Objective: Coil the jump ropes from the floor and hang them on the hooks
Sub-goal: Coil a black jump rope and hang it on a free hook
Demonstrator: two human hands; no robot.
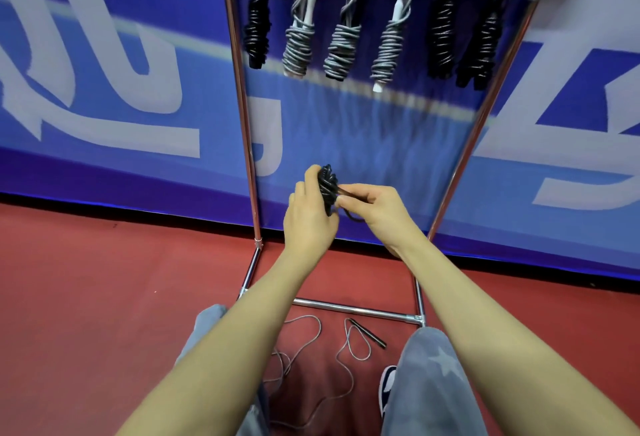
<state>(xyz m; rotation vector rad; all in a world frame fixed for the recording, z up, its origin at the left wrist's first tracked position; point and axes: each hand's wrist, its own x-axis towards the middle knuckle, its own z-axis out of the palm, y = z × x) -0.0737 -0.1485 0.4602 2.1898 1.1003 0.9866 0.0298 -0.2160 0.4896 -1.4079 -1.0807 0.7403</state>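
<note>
Gripping black coiled rope (327, 184), left hand (308, 215).

Shiny metal rack (242, 89) (matt floor (86, 297)).

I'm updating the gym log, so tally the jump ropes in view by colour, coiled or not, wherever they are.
Black ropes: 4, three hanging on the rack and one coil held by the left hand and right hand.
Grey ropes: 4, three hanging and one loose on the floor.
Total: 8
</note>
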